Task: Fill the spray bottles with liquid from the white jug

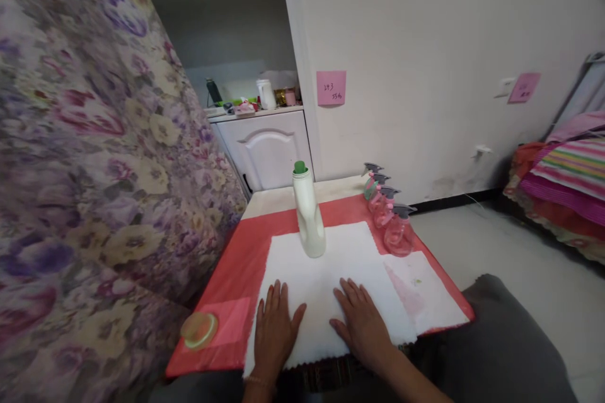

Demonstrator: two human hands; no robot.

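Note:
My left hand (275, 332) lies flat on the white cloth (326, 283), fingers stretched out and thumb apart. On the same cloth, to the right, my right hand (362, 321) rests palm down with its fingers spread. Neither hand holds anything. Beyond them a pale plastic jug-style bottle (309, 217) with a built-in handle stands upright at the cloth's far part, touched by neither hand. Something green (299, 167) shows at the bottle's mouth.
Several spray bottles (399, 236) with grey heads line the right side of the red-covered table (222, 277). A stained white sheet (428, 289) lies in front of them. A round yellowish lid-like piece (199, 330) sits at the left. A floral curtain (94, 170) hangs beside the table.

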